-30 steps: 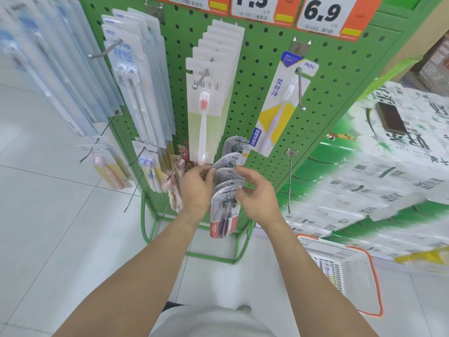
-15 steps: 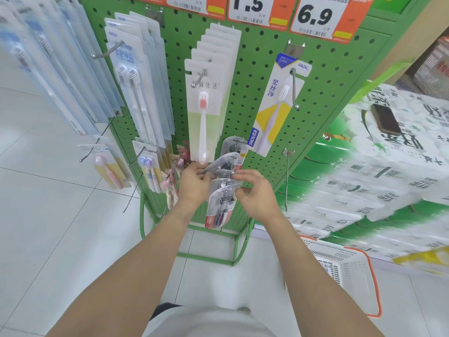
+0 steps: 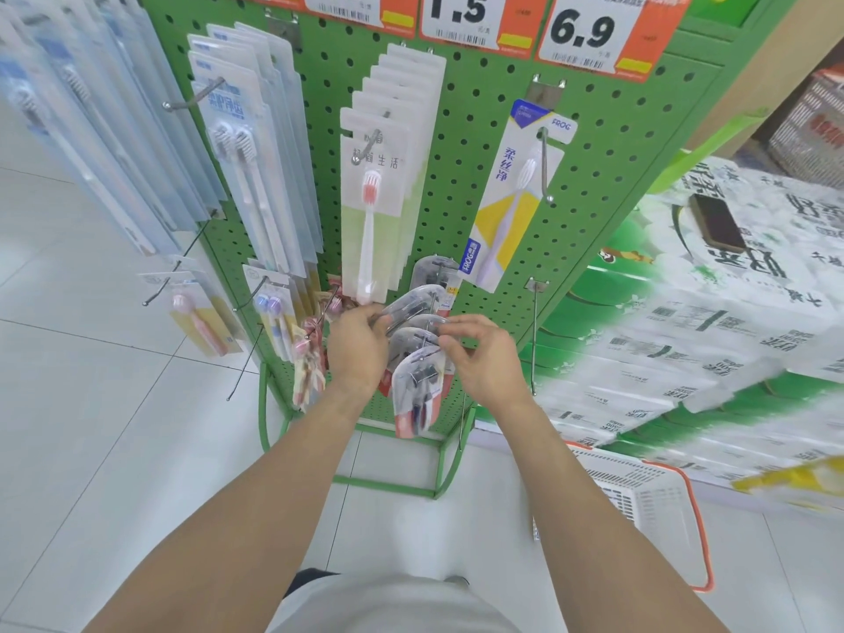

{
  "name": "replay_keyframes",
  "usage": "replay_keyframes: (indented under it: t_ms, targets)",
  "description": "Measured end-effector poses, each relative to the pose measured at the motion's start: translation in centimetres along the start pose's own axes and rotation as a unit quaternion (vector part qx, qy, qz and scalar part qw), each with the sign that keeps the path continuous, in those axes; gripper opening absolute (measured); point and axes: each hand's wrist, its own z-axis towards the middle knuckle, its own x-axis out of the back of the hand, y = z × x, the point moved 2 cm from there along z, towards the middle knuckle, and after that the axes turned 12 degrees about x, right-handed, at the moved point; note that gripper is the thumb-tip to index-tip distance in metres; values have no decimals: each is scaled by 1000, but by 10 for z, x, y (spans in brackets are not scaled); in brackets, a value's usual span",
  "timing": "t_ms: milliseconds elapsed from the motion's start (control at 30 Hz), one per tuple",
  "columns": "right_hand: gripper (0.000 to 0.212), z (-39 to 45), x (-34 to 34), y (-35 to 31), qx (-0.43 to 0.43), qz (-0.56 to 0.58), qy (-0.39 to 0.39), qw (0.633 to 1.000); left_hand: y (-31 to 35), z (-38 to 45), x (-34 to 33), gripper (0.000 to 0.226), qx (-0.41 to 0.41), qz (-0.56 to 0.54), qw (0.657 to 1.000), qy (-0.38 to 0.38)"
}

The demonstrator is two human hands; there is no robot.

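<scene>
Several clear blister packs (image 3: 418,386) with red card bottoms hang in a row on one hook low on the green pegboard rack (image 3: 493,212). My left hand (image 3: 358,349) holds the left edge of a tilted pack near the back of the row. My right hand (image 3: 486,358) pinches the top right edge of a pack further forward. The frontmost pack hangs down between my wrists.
Toothbrush packs (image 3: 379,198) hang above and left on other hooks. A bare hook (image 3: 533,331) sticks out right of my hands. Stacked tissue packs (image 3: 685,340) with a dark phone (image 3: 719,223) on top stand at right. A white basket with orange rim (image 3: 639,495) sits on the floor.
The camera has drifted slightly. Both hands stay on the blister packs; the packs have spread out a little along the hook and the front one hangs lower.
</scene>
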Motion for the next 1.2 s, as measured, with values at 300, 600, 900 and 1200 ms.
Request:
replay_keyframes:
  t_ms: [300,600,900,1200]
  targets:
    - [18,-9,-12,6,6,8,48,999,-11,6,-12,14,100,-112,986,-68]
    - [15,-7,-12,7,-5,12,46,999,-13,7,-15,10,171,-234,953,-93]
    - [18,-9,-15,2,-17,83,51,995,-17,-14,-8,11,126,-77,989,9]
    - [22,-10,-16,-4,14,67,32,997,-27,-39,0,8,109,-87,989,55]
